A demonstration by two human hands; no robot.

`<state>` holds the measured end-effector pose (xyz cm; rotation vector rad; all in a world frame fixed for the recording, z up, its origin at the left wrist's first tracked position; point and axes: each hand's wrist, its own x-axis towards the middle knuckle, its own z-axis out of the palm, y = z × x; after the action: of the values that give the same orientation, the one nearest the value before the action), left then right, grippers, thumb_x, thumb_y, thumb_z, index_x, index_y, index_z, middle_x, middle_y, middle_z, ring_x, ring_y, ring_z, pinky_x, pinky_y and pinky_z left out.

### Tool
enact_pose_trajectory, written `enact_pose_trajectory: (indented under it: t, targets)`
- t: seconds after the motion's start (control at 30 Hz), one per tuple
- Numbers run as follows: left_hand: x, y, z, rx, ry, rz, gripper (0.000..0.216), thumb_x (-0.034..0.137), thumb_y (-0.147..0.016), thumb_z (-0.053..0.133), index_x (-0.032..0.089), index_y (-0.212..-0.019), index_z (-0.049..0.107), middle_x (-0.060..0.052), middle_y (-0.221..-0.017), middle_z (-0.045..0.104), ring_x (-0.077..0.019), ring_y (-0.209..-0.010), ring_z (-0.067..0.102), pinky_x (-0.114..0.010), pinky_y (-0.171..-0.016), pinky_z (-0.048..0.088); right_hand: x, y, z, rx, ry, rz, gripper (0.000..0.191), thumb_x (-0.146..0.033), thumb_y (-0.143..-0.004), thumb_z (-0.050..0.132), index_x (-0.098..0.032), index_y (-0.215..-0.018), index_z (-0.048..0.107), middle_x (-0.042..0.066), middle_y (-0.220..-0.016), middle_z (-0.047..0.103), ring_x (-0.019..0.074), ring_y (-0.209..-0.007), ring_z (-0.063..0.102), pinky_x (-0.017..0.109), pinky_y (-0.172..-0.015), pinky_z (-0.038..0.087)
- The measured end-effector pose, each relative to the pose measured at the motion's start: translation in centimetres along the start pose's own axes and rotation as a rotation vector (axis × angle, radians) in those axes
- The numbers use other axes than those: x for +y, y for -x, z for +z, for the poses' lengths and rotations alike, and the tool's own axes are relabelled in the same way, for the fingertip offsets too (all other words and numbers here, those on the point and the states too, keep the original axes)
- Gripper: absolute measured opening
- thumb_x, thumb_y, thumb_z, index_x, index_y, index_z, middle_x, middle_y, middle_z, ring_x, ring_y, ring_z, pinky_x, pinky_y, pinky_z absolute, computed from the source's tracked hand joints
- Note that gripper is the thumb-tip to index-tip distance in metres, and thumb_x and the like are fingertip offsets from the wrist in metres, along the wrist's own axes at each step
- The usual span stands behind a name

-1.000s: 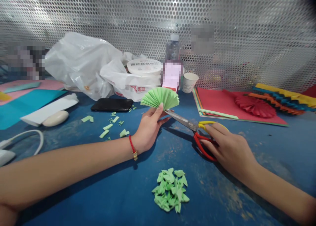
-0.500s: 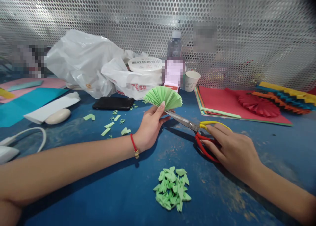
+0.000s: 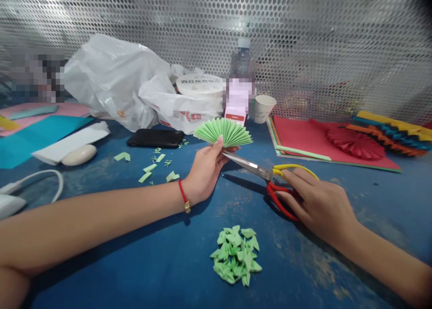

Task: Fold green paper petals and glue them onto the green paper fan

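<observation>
The left hand [image 3: 206,170] is pinched closed on the narrow base of a pleated green paper fan [image 3: 223,132], thumb on the near side, so the fan is held upright and spread above the fingertips, clear of the table. A red string bracelet [image 3: 183,196] is worn on that wrist. The right hand [image 3: 317,205] is curled around the yellow and red handles of the scissors [image 3: 259,174], with the steel blades pointed at the left hand and their tips just beside its fingers, below the fan. Whether the blades are parted cannot be told. A pile of cut green paper pieces [image 3: 236,255] lies on the blue work table [image 3: 175,273] between and below the hands. Green paper scraps [image 3: 151,167] are scattered left of the left hand, and a black phone [image 3: 155,138] lies behind them. Red paper sheets [image 3: 303,138] are placed beyond the scissors.
</observation>
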<state>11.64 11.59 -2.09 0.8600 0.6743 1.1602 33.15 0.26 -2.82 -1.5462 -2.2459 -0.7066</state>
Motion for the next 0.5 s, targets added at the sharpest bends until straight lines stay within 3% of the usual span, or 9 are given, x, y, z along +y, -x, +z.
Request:
enact_pose_trajectory:
  t: [0.3,0.5]
  targets:
    - [-0.09,-0.06,-0.12,0.001,0.007,-0.003,0.026,0.037,-0.086,0.075,0.011,-0.084,0.07,-0.009,-0.091,0.077,-0.0223,-0.1,0.07,-0.035,-0.095,0.051,0.18,0.26,0.35,0.052,-0.02,0.022,0.042,-0.041,-0.105,0.033,-0.014,-0.108,0.065,0.012,-0.099,0.075,0.0225,-0.072,0.073,0.03,-0.05,0.048]
    - [0.01,0.08,-0.06,0.011,0.003,-0.005,0.034,0.043,-0.076,0.083,0.012,-0.082,0.071,-0.008,-0.088,0.076,-0.0215,-0.095,0.071,-0.034,-0.091,0.052,0.62,0.1,0.49,0.1,-0.232,0.193,0.036,-0.039,-0.101,0.042,-0.013,-0.108,0.066,0.012,-0.097,0.073,0.0251,-0.08,0.071,0.032,-0.062,0.052]
